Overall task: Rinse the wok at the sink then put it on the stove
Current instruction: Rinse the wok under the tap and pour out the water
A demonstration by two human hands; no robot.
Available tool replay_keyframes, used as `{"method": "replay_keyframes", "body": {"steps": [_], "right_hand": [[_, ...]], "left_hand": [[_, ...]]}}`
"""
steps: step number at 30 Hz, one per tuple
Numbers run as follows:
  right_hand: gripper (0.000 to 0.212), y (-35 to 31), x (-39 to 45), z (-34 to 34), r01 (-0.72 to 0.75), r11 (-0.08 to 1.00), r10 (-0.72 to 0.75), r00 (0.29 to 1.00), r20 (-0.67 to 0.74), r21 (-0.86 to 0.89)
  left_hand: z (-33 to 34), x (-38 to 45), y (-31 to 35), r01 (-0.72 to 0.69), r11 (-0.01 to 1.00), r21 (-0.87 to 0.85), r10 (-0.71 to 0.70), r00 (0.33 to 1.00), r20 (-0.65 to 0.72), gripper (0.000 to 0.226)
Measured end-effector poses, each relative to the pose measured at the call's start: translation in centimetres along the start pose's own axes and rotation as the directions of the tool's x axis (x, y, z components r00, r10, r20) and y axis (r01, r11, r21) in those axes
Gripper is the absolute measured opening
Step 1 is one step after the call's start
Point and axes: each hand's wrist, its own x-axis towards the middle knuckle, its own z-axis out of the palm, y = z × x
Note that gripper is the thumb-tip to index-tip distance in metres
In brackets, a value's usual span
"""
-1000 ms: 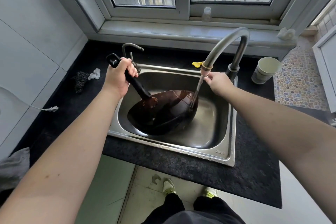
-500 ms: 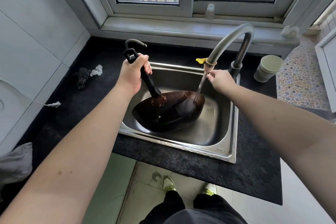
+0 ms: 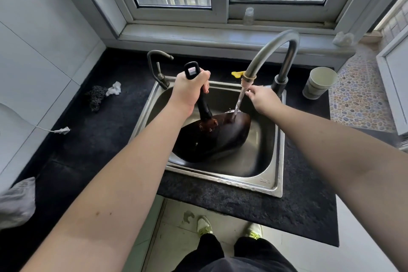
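Room: the rectangular stainless-steel sink [image 3: 268, 185] has bare basin right of and in front of the wok.
Wok: the dark, wet round wok [image 3: 217, 139] sits tilted in the sink's left half, black handle [image 3: 198, 93] up; water strikes its far edge.
Left hand [image 3: 187, 91]: fingers wrapped round the handle.
Right hand [image 3: 262, 98]: by the grey curved faucet [image 3: 273, 48]; grip unclear.
Around: pale cup [image 3: 320, 83] at the counter's right edge; small grey tap [image 3: 157, 66] at the sink's far-left corner.
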Motion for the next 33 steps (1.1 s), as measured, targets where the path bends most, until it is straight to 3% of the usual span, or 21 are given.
{"method": "replay_keyframes", "body": {"steps": [9, 13, 17, 21, 24, 27, 30, 33], "right_hand": [[0.037, 0.3, 0.1, 0.2, -0.005, 0.999, 0.005, 1.0, -0.005, 0.053], [0.041, 0.4, 0.2, -0.2, -0.019, 0.998, 0.017, 0.999, 0.031, 0.066], [0.042, 0.5, 0.5, -0.6, -0.023, 0.997, 0.02, 0.998, 0.054, 0.068], [0.041, 0.6, 0.6, -0.6, -0.018, 0.997, 0.015, 0.999, 0.049, 0.071], [0.041, 0.6, 0.6, -0.5, -0.01, 0.998, 0.006, 0.999, 0.047, 0.069], [0.041, 0.5, 0.5, -0.5, -0.007, 0.997, 0.004, 0.999, 0.043, 0.074], [0.04, 0.3, 0.5, -0.5, 0.004, 0.999, -0.007, 0.999, 0.049, 0.051], [0.04, 0.3, 0.6, -0.6, -0.003, 0.998, 0.0, 0.998, 0.06, 0.058]], "left_hand": [[1.3, -2.5, -0.1, -0.004, 0.996, 0.084, 0.001, 0.999, 0.037, 0.032], [2.7, -3.8, 0.2, -0.032, 0.971, 0.237, -0.007, 0.987, 0.161, 0.029], [3.7, -5.0, 0.9, -0.164, 0.898, 0.408, 0.03, 0.949, 0.314, 0.031], [3.6, -6.4, 1.4, -0.332, 0.792, 0.513, 0.023, 0.855, 0.518, 0.022], [3.3, -8.0, 1.6, -0.473, 0.667, 0.575, -0.097, 0.711, 0.697, 0.02], [3.2, -9.1, 1.9, -0.587, 0.576, 0.57, -0.175, 0.592, 0.787, 0.011], [2.8, -9.6, 1.5, -0.688, 0.419, 0.593, -0.247, 0.542, 0.803, 0.02], [2.2, -10.4, 1.1, -0.688, 0.382, 0.617, -0.282, 0.549, 0.787, 0.019]]}}
